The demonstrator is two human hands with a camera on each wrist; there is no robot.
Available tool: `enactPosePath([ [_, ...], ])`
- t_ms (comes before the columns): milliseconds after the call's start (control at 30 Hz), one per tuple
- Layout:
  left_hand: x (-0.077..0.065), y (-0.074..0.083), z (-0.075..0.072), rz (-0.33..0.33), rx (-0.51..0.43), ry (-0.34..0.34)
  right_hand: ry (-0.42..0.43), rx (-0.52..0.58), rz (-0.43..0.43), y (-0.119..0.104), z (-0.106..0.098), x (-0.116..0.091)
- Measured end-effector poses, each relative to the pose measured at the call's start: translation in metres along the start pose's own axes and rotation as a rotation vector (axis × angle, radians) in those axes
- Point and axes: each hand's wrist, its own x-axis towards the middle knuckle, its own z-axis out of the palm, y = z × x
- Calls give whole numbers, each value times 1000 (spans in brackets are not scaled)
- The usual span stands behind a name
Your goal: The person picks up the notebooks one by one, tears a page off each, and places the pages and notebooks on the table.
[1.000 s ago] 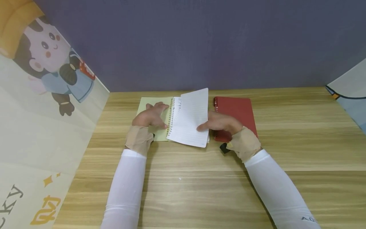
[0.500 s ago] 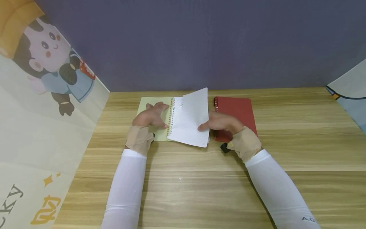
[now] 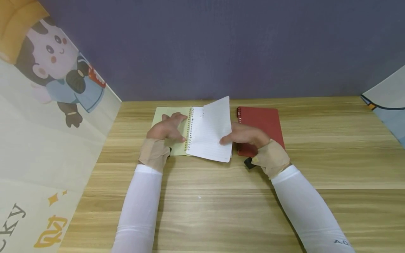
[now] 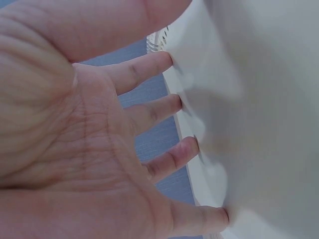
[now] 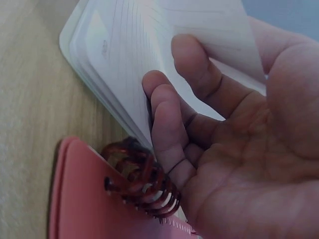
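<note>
left hand [image 3: 166, 127]: spread wide on pale-green notebook cover [image 3: 178, 149] | right hand [image 3: 245, 135]: pinching lined page [image 3: 212, 126], partly hidden behind it | red spiral notebook [image 3: 262, 120]: partly covered

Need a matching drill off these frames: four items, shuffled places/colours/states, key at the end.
Items
1. Left hand
2. Red notebook
3. Raised page
4. Right hand

Descriptions
A. White, lined
B. Pinching paper at its free edge
C. Fingertips on the pale green cover
D. Closed, on the wooden table

Pairs: 1-C, 2-D, 3-A, 4-B
</note>
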Motion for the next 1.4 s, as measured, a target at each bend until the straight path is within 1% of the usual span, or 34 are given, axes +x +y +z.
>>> enactPosePath([
  [233, 0, -1, 0, 6, -10, -2, -7, 7, 7, 1, 0, 0],
  [567, 2, -1, 1, 10, -12, 7, 2, -32, 34, 1, 0, 1],
  [800, 3, -2, 2, 14, -14, 17, -12, -13, 19, 2, -1, 1],
  [1033, 3, -3, 1, 16, 12, 17, -31, 4, -9, 3, -3, 2],
  [1400, 2, -2, 1, 16, 9, 17, -40, 5, -6, 3, -3, 1],
])
